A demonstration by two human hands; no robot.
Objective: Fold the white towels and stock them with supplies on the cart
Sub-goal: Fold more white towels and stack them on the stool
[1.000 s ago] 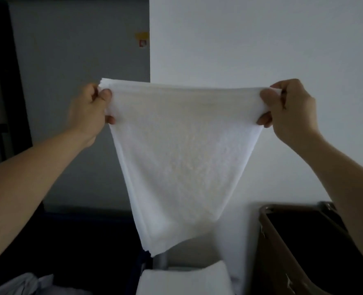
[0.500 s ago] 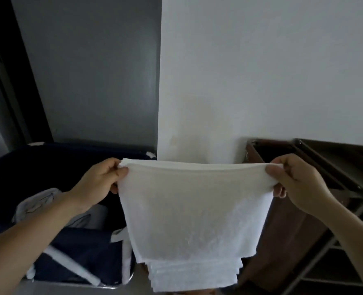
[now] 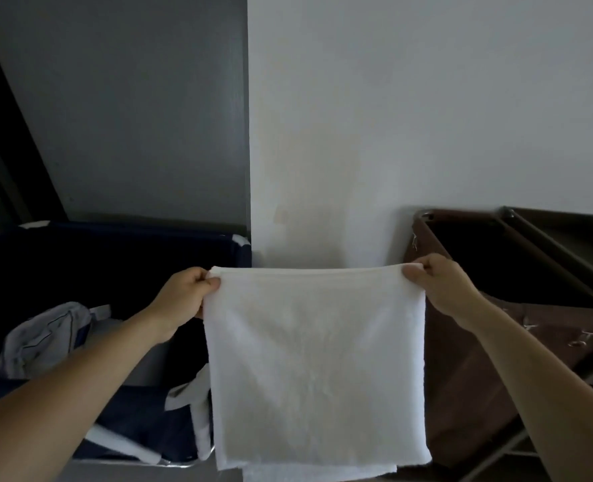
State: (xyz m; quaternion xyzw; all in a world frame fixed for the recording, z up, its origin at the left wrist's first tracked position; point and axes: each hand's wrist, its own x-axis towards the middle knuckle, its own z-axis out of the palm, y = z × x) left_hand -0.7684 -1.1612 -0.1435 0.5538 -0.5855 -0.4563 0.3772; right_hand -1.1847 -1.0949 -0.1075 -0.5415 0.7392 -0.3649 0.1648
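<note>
Quick count: one white towel [image 3: 315, 360]. There's a second white layer peeking out under its bottom edge, can't tell if it's separate. Two hands: left hand [image 3: 183, 300] and right hand [image 3: 444, 290], one per top corner of the towel. Two bins, a dark blue bin [image 3: 114, 234] left of the towel and a brown bin [image 3: 461, 360] right of it. Two crumpled cloths left of the towel too: a grey cloth [image 3: 44, 339] further out, a smaller cloth [image 3: 190, 394] at its edge.

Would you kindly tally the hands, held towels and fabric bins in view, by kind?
Hands: 2, left hand and right hand, each pinching a top corner.
Held towels: 1, the white towel.
Bins: 2, navy bin and brown bin.
Total: 5.
</note>
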